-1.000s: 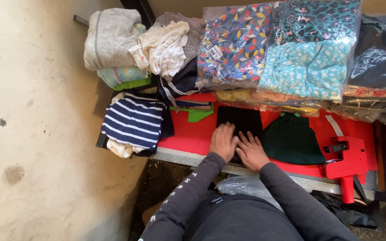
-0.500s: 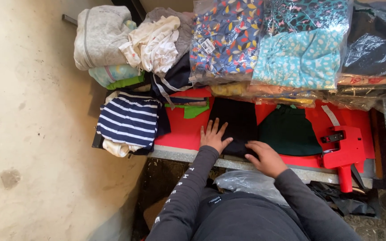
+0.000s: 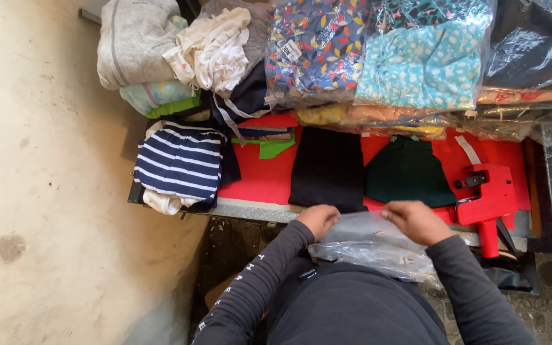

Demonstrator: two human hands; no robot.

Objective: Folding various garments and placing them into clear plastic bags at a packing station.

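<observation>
Both hands at the near edge of the red table [image 3: 257, 182], on a clear plastic bag [image 3: 368, 243] bunched between table edge and torso. Left hand [image 3: 317, 220] pinches the bag's left top edge, fingers curled shut on the film. Right hand [image 3: 416, 222] grips the right top edge, fingers closed over it. Bag sits below the tabletop, touching the dark sweater.

On the table just beyond the hands: folded black cloth [image 3: 327, 167], dark green garment [image 3: 409, 172] beside it on the right. Red tag gun [image 3: 490, 201] right of that, handle hanging over the edge. Striped top [image 3: 180, 163] at the left end. Bagged printed clothes [image 3: 378, 51] stacked along the far side.
</observation>
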